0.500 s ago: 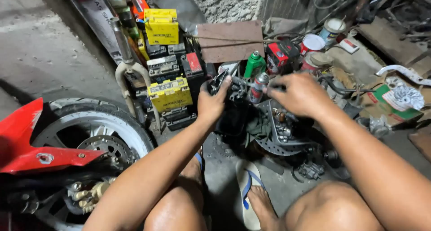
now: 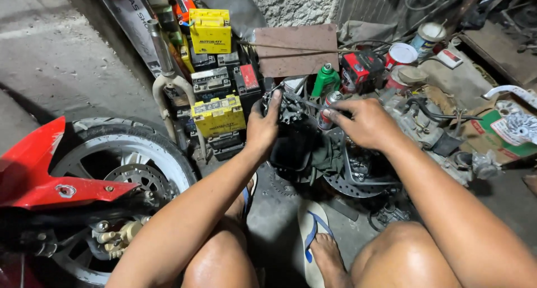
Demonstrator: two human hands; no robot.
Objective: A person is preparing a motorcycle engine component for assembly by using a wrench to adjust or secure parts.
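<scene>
While both hands work at it: the dark engine part (image 2: 291, 112) sits low in the middle of the view, above a dark cloth (image 2: 313, 154) and a drilled brake disc (image 2: 349, 184), on the concrete floor (image 2: 56, 70).
Left hand: the left hand (image 2: 263, 128) cups the part's near left side, fingers pressed together and curled over its top edge, thumb hidden.
Right hand: the right hand (image 2: 363, 123) comes in from the right, fingertips pinching a thin metal tool (image 2: 305, 102) that points leftward into the part; the tool's tip is too small to make out.
Judgement on handling: the left hand's grip looks adequate as a brace; I judge that the tool should stay in line with the part, with steady pressure, lest it slip toward the left fingers.
Close surroundings: a small spray can (image 2: 327, 108) and a green bottle (image 2: 325, 80) stand just behind the hands and could be knocked over.
Further out: stacked yellow and black batteries (image 2: 218, 114) to the left, a red-fendered motorcycle wheel (image 2: 126, 165) beyond them, paint tins (image 2: 401, 54) to the rear right.
Footing: a sandalled foot (image 2: 319, 243) rests near the disc.
</scene>
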